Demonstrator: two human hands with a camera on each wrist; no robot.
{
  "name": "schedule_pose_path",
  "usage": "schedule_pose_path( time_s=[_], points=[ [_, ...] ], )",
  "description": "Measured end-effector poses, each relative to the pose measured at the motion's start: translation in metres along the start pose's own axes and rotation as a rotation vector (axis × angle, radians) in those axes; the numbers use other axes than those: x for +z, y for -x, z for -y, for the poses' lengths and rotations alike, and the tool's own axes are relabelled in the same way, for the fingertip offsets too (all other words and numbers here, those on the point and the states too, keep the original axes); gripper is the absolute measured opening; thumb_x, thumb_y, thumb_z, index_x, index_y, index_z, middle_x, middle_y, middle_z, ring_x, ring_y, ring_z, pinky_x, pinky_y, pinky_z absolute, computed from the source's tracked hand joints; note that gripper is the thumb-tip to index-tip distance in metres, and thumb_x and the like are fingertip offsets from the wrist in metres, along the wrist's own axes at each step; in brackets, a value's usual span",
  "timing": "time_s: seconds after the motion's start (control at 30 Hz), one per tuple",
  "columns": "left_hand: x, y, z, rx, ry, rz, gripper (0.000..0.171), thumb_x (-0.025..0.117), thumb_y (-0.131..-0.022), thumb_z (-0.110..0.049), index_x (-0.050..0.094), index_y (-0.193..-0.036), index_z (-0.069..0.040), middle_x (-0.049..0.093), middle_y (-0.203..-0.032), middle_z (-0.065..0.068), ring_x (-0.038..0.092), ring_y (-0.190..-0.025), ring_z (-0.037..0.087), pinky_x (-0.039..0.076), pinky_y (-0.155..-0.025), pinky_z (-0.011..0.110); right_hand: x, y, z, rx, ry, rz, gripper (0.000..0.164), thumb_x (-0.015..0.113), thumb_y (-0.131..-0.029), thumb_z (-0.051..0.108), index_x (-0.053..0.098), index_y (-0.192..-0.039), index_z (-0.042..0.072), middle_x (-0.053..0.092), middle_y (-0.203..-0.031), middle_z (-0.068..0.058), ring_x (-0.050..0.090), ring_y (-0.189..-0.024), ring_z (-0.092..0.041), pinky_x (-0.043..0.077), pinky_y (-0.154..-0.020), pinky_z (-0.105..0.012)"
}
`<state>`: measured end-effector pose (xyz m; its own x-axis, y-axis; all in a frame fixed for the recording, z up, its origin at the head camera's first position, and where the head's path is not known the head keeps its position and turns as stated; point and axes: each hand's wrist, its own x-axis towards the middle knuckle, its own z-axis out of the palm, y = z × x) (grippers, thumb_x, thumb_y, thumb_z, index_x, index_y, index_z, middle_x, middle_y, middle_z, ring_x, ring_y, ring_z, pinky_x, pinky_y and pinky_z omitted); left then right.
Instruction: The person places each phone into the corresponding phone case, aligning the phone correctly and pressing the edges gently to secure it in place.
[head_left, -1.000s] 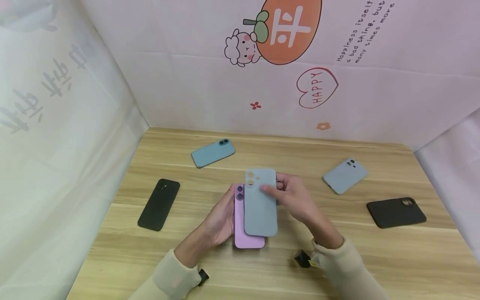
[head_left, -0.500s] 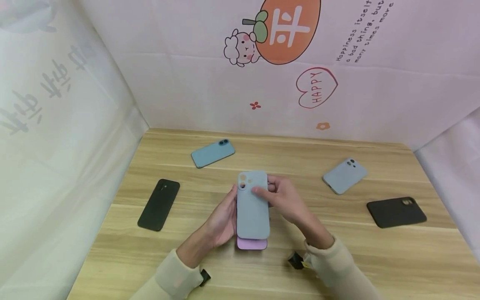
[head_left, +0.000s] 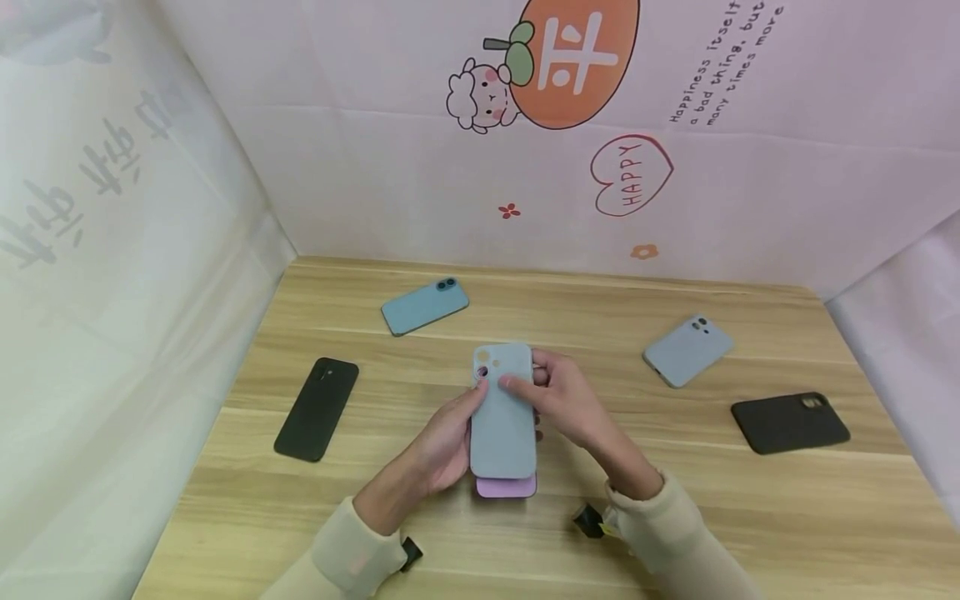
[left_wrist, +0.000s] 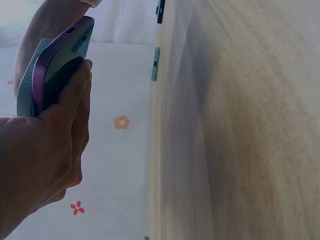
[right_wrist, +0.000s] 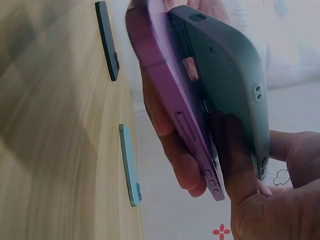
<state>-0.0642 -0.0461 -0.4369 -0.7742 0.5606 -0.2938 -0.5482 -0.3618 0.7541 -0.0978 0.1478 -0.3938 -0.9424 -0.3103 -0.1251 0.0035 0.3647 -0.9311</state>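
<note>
Right hand point(head_left: 567, 398): fingers clamped on the light blue-gray phone case point(head_left: 504, 433), thumb flat on its outer back just below the camera cutout, at least one finger tucked inside it. Left hand point(head_left: 444, 448): fingers wrapped round the purple phone point(head_left: 507, 488) from behind, thumb tip up on the case's edge by the cutout. Case sits over the phone's back, not seated: from the right wrist I see a gap between the two, right-hand fingers in it. Seen from above, the phone's purple lower end pokes out past the case. Both are held up off the wood-grain surface point(head_left: 600, 321), midway across it.

Cream sleeves point(head_left: 358, 546) next, a small black block point(head_left: 588, 521) at the right cuff, another at the left.

Further out, lying on the surface: black phone point(head_left: 317, 410) to the left, set at a slant; blue phone point(head_left: 425, 307) at the back, left of center, two lenses showing; pale blue-gray phone point(head_left: 688, 350) back right (can't tell if it's in a case); black phone case point(head_left: 791, 423) far right, wood showing through its camera hole.

Behind: white cloth point(head_left: 375, 183) printed with a sheep, an orange fruit, flowers and a red heart reading HAPPY; more cloth both sides.
</note>
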Motion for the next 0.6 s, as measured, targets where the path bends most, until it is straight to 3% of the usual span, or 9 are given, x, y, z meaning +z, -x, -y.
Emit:
schedule_pose_path(
  time_s=[0.17,0.33,0.6],
  points=[
    [-0.001,0.0,-0.001,-0.007,-0.023,-0.006,0.058,0.031,-0.117,-0.039,0.02,-0.167,-0.011,0.042,-0.16,0.02,0.044,-0.147,0.03,0.038,-0.122,0.052,0.001,0.001,0.004,-0.016,0.065,-0.037,0.04,0.076,-0.098,0.011,0.064,-0.132,-0.006,0.079,-0.083,-0.012,0.064,-0.061,-0.016,0.05,-0.05,-0.028],
    [0.0,0.001,-0.001,-0.01,-0.02,-0.013,0.057,0.034,-0.117,-0.036,0.021,-0.167,-0.012,0.044,-0.159,0.019,0.044,-0.148,0.033,0.037,-0.123,0.054,0.001,0.004,0.008,-0.09,0.201,-0.114,0.044,0.08,-0.095,0.012,0.064,-0.133,-0.005,0.07,-0.069,-0.004,0.057,-0.053,-0.014,0.044,-0.047,-0.023],
    [-0.001,0.005,-0.002,-0.002,-0.034,0.002,0.053,0.036,-0.117,-0.033,0.026,-0.166,-0.014,0.052,-0.154,0.021,0.054,-0.141,0.038,0.044,-0.117,0.055,-0.002,0.005,0.012,-0.211,0.386,-0.247,0.039,0.083,-0.093,0.015,0.073,-0.126,-0.004,0.071,-0.083,-0.005,0.066,-0.073,-0.015,0.055,-0.06,-0.024]
  ],
)
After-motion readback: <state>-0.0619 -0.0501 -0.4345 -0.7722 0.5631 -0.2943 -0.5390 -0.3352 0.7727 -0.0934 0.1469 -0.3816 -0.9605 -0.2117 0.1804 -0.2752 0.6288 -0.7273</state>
